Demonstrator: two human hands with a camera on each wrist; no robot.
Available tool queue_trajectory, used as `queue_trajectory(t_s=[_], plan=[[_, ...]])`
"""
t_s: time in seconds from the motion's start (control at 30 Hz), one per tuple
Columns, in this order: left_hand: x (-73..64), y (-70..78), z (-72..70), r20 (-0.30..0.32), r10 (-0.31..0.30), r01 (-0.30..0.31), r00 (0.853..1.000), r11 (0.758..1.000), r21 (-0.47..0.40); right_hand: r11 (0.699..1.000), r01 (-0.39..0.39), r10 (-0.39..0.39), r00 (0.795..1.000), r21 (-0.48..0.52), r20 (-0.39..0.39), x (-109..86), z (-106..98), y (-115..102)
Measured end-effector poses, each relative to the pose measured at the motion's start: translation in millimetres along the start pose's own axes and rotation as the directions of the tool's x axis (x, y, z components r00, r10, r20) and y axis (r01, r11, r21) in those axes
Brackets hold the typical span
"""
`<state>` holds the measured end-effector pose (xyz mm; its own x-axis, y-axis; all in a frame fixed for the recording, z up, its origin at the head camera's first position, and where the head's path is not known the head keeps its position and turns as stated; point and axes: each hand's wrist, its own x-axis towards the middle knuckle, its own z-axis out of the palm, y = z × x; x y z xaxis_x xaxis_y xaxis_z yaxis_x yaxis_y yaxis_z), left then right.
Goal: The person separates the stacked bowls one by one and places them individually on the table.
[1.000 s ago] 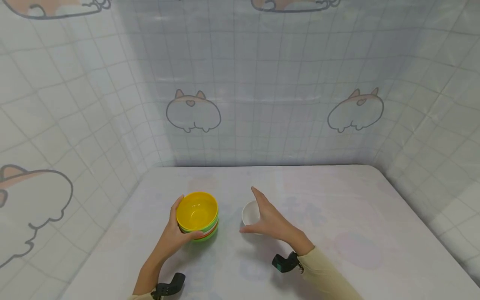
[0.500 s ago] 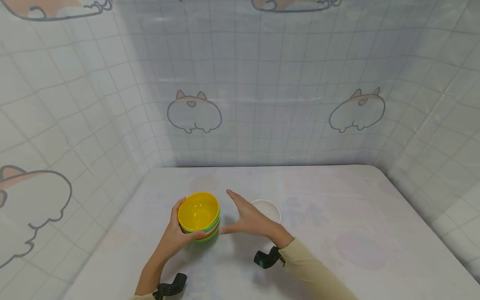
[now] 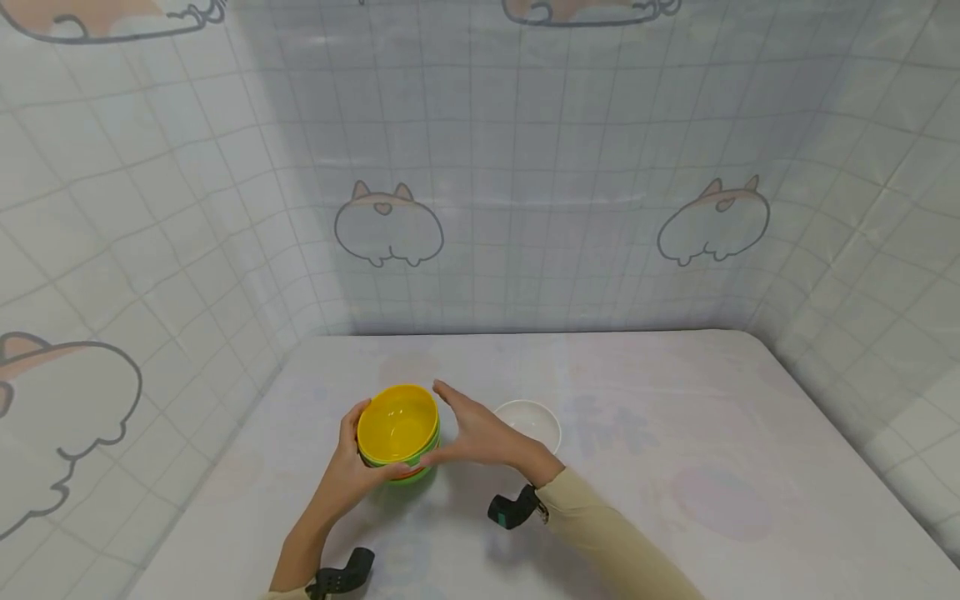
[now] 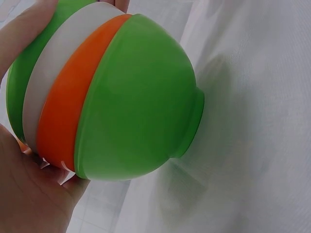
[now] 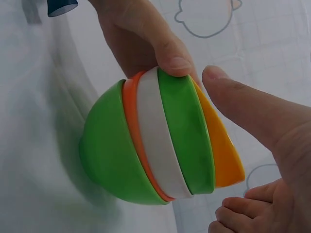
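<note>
Your left hand [image 3: 351, 468] clamps its fingers on the bowl stack [image 4: 136, 97], at the white bowl's [image 3: 534, 420] nine o'clock; your right hand [image 3: 480, 432], fingers apart, is at the stack's three. The yellow bowl [image 3: 397, 423] sits askew: uneven squeezing could pop it out.

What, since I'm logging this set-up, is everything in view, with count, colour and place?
Table: 1, whitish with faint prints, under the bowls
Backdrop: 1, pale grey with grid lines and cartoon animals, behind and at both sides
Yellow bowl: 1, yellow, top of the stack
Green bowls: 2, green, second from top and bottom
Stacked white bowl: 1, white, mid-stack
Orange bowl: 1, orange, under the stacked white bowl
Loose white bowl: 1, white, right of the stack, partly hidden
Wrist cameras: 2, black, one per wrist
Sleeves: 2, beige, one per arm
Left hand: 1, gripping the stack
Right hand: 1, at the stack's right; contact unclear
</note>
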<state>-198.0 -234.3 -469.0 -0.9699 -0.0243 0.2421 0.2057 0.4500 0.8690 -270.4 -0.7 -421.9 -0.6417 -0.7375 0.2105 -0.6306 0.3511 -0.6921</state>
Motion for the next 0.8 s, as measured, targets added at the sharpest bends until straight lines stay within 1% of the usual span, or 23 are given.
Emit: queue_trajectory(t_s=[0.2, 0.33, 0.4, 0.47, 0.6, 0.67, 0.73, 0.8], plan=[[-1.0, 1.1, 0.3, -0.001, -0.024, 0.024, 1.0, 1.0, 0.006, 0.999, 0.004, -0.005, 1.0, 0.052, 0.015, 6.6, 5, 0], [-1.5, 1.3, -0.1, 0.003, -0.026, 0.026, 1.0, 1.0, 0.007, 0.994, 0.063, -0.064, 0.998, 0.089, 0.003, 11.5, 10, 3], [-2.0, 1.5, -1.1, 0.007, -0.023, 0.023, 1.0, 1.0, 0.002, 0.992, 0.08, -0.08, 0.997, 0.102, 0.001, 13.3, 12, 3], [-2.5, 1.7, -2.2, 0.01, -0.027, 0.027, 1.0, 1.0, 0.003, 0.993, 0.063, -0.064, 0.998, 0.101, 0.008, 14.2, 14, 1], [-3.5, 2.7, -4.6, 0.019, -0.042, 0.042, 0.999, 0.999, 0.011, 0.998, 0.011, -0.012, 1.0, 0.068, 0.022, 15.0, 16, -3], [-3.9, 3.0, -5.9, 0.026, -0.045, 0.045, 0.999, 0.999, 0.013, 0.999, -0.003, 0.001, 1.0, 0.053, 0.024, 15.9, 17, -5], [-4.3, 3.2, -7.2, 0.033, -0.044, 0.044, 0.998, 0.999, 0.007, 0.999, -0.002, 0.001, 1.0, 0.051, 0.022, 16.5, 18, -6], [-4.7, 3.2, -8.4, 0.037, -0.042, 0.042, 0.998, 0.999, 0.004, 0.999, 0.014, -0.014, 1.0, 0.045, 0.015, 17.4, 18, -8]])
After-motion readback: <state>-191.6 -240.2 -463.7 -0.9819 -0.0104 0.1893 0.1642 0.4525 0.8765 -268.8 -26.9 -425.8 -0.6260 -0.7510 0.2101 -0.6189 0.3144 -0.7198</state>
